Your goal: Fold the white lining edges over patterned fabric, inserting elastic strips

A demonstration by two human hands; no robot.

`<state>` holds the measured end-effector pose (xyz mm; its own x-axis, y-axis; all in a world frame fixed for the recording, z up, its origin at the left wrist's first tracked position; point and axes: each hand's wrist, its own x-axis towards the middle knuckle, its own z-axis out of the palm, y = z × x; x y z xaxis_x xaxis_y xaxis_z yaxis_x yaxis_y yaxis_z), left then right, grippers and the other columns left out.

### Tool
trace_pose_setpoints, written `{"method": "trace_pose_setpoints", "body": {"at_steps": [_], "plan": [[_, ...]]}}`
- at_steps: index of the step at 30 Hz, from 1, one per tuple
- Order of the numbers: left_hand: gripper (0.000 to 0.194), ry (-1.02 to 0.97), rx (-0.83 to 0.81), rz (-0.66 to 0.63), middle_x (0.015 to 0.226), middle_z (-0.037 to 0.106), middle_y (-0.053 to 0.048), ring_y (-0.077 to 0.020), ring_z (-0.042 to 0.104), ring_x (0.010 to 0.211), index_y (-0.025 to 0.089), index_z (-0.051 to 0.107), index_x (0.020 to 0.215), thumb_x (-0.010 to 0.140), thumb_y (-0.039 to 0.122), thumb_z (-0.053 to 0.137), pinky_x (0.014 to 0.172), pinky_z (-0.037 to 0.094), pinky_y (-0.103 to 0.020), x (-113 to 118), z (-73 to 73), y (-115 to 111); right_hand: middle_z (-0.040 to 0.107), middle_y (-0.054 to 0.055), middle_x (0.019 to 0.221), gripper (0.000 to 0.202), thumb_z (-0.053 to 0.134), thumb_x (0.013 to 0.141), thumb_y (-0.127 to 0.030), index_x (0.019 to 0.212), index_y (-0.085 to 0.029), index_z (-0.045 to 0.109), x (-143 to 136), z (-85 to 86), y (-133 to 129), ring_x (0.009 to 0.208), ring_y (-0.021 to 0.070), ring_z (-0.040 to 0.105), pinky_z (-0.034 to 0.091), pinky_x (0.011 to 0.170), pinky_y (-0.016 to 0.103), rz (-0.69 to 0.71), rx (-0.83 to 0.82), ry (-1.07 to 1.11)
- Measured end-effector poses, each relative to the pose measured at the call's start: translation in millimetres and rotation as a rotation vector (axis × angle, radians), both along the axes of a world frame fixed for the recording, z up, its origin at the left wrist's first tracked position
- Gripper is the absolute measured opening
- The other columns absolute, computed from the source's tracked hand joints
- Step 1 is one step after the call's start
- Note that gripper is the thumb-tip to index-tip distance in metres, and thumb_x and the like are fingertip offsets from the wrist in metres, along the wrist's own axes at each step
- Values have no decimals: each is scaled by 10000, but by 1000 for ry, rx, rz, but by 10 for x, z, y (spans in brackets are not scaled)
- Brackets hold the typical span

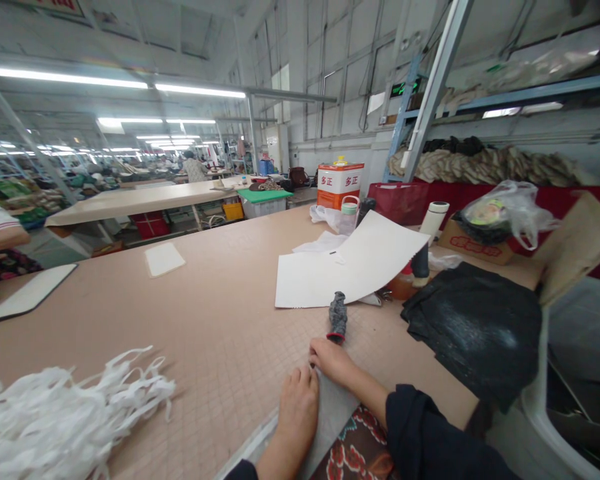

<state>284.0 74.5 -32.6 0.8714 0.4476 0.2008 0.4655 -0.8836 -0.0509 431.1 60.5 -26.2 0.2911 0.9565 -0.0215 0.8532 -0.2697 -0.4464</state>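
Observation:
At the near edge of the table, my left hand [297,403] is palm down with its fingers bent and pressed together at the far end of a pale grey sheet [337,398]. Right beside it, my right hand [333,360] has its fingers closed at the same end; a small dark spot shows at their tips. What lies under the fingers is mostly hidden. Just beyond my right hand lies a grey knitted glove [337,317] with a red cuff. A large white board [320,277] with one raised, curling side is behind the glove.
A heap of white strips [55,420] lies at the left, and black sheets [480,327] at the right. A small white panel [164,259], a bottle [435,220] and a plastic bag [505,210] are on the table [220,313]. Another person's arm [3,233] shows far left.

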Motion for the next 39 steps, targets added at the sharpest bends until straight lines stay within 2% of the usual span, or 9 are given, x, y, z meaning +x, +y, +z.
{"method": "trace_pose_setpoints", "body": {"at_steps": [4, 10, 16, 19, 21, 25, 30, 34, 39], "plan": [[299, -15, 8, -1, 984, 586, -65, -213, 528, 854, 129, 529, 1109, 820, 93, 465, 722, 451, -352, -2, -7, 2, 624, 58, 874, 97, 469, 805, -195, 834, -170, 558, -28, -2, -42, 823, 166, 547, 362, 695, 251, -29, 33, 1], [312, -17, -5, 15, 989, 575, -68, -205, 525, 851, 139, 518, 1126, 821, 94, 466, 726, 437, -345, 2, -20, -1, 616, 36, 853, 46, 558, 743, -211, 781, -187, 564, 3, -62, -6, 820, 170, 543, 363, 682, 248, -32, 41, 31], [235, -74, -248, 126, 943, 570, -41, -178, 518, 880, 194, 573, 1005, 847, 112, 420, 778, 395, -293, -18, 46, 50, 610, 37, 819, 133, 427, 819, -141, 815, -174, 556, -43, -24, -69, 780, 149, 551, 387, 681, 237, -47, 153, 82], [201, -108, -404, 197, 944, 564, -40, -167, 516, 910, 183, 586, 945, 834, 131, 428, 799, 381, -263, -34, 92, 87, 602, 44, 881, 183, 399, 825, -100, 839, -172, 566, -141, -35, -204, 857, 150, 539, 399, 755, 244, 17, 224, 103], [188, -109, -445, 213, 935, 564, -41, -163, 517, 914, 169, 590, 912, 828, 139, 425, 798, 382, -251, -55, 117, 105, 604, 48, 891, 197, 419, 803, -70, 844, -168, 585, -193, -73, -283, 877, 161, 532, 405, 781, 262, 75, 248, 110], [219, -72, -442, 182, 908, 568, -39, -165, 522, 893, 167, 598, 869, 850, 138, 382, 772, 395, -257, -126, 145, 106, 609, 52, 898, 249, 410, 799, -36, 893, -157, 607, -219, -113, -372, 885, 165, 527, 417, 799, 283, 176, 294, 104], [267, 64, -296, 58, 952, 564, -66, -198, 509, 904, 157, 579, 990, 841, 64, 379, 769, 418, -315, -211, 158, 43, 596, 49, 947, 258, 426, 815, -57, 955, -189, 598, -253, -52, -483, 937, 176, 510, 420, 815, 305, 350, 291, -77], [257, 114, -270, 18, 964, 568, -80, -210, 513, 903, 134, 575, 1009, 840, 46, 402, 782, 435, -345, -377, 183, 12, 590, 63, 945, 235, 456, 816, -75, 987, -182, 575, -291, -22, -560, 950, 186, 503, 416, 834, 317, 449, 274, -214], [238, 229, -234, 27, 994, 575, -76, -205, 516, 897, 139, 575, 1010, 838, 56, 434, 781, 443, -327, -917, 200, 24, 582, 86, 993, 271, 429, 825, -68, 1051, -154, 554, -289, 33, -575, 989, 195, 486, 416, 851, 314, 492, 211, -237]]}}
